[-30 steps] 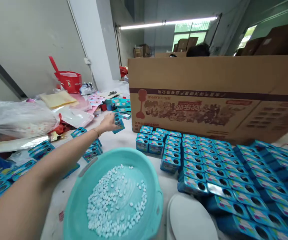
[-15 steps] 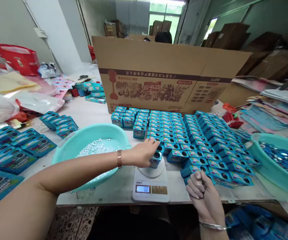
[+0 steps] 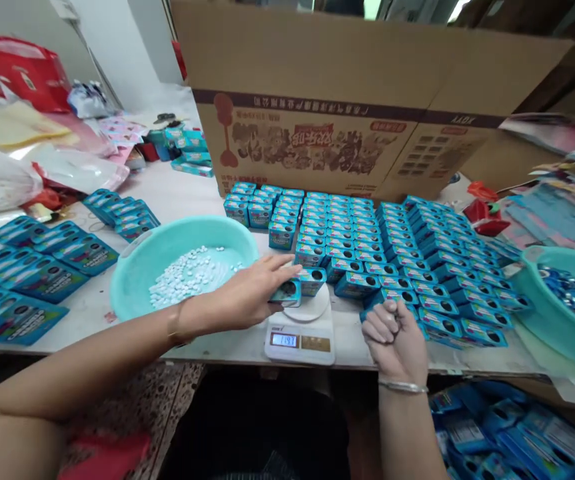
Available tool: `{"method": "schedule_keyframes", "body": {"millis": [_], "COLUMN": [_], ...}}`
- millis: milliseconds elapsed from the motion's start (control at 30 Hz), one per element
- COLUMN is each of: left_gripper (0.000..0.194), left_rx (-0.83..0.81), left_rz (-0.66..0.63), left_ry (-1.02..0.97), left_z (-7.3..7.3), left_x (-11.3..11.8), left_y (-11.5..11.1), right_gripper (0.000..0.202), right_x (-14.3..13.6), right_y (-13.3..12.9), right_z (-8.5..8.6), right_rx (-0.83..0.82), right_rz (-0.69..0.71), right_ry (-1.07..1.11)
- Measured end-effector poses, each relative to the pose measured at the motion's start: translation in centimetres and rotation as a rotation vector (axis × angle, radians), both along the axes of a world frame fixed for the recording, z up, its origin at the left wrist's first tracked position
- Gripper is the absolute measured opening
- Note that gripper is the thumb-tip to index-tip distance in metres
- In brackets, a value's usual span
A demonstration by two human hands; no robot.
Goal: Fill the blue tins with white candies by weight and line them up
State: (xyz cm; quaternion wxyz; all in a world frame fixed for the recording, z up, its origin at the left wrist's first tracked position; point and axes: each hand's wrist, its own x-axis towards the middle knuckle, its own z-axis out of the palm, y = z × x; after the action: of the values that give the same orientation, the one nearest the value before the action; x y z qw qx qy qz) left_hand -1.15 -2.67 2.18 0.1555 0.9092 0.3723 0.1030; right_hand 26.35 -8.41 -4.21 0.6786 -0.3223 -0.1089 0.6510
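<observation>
My left hand (image 3: 250, 290) is closed on a small blue box (image 3: 288, 293) with a dark round opening, at the left edge of the scale's round plate. Another blue box (image 3: 312, 283) is just beyond it, touched by my fingertips. Beneath them is the white digital scale (image 3: 300, 343), its lit display showing a number I cannot read for sure. My right hand (image 3: 392, 330) is curled into a fist, palm up, in front of the rows of blue boxes (image 3: 392, 267); what its fingers hold, if anything, is hidden. A turquoise basin (image 3: 187, 230) holds many small white pieces (image 3: 177, 277).
A large cardboard carton (image 3: 307, 67) stands behind the boxes. Larger blue packs (image 3: 42, 283) lie on the left. At right, another turquoise basin (image 3: 532, 280) holds shiny blue pieces (image 3: 574, 297). More blue packaging (image 3: 507, 427) sits below the table edge.
The display has gone from 0.0 to a larger number. My left hand has shifted left with a box, and a box now shows beyond its fingers. The right hand stays a fist; the view tilts down.
</observation>
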Motion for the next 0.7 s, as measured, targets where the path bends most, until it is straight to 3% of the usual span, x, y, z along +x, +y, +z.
{"method": "schedule_keyframes", "body": {"millis": [67,133,267,367,500,700], "left_gripper": [0.056,0.047,0.043,0.042,0.041,0.036], "left_rx": [0.005,-0.005,-0.064,-0.144,-0.203,-0.124], "left_rz": [0.079,0.175,0.344,0.446,0.493,0.457], "left_ry": [-0.132,-0.226,-0.345,-0.401,-0.426,-0.394], "left_z": [0.7,0.3,-3.0,-5.6,-7.5,-8.4], "left_x": [-2.5,-4.8,-8.0,-8.3,-7.6,-7.1], "left_y": [-2.4,-5.3,-10.7,-13.3,-14.1,-12.2], "right_gripper": [0.021,0.018,0.019,0.019,0.017,0.021], "right_x": [-0.5,-1.1,-2.7,-4.0,-5.3,-6.4], "right_y": [1.2,2.4,4.8,6.5,8.5,9.6], "right_z": [0.8,1.4,2.7,3.5,4.1,4.1], "right_rx": [-0.019,-0.026,-0.060,-0.112,-0.101,-0.120], "right_rz": [-0.030,-0.047,-0.052,-0.107,-0.116,-0.108], "right_ry": [0.045,0.054,0.043,0.031,-0.055,-0.066]}}
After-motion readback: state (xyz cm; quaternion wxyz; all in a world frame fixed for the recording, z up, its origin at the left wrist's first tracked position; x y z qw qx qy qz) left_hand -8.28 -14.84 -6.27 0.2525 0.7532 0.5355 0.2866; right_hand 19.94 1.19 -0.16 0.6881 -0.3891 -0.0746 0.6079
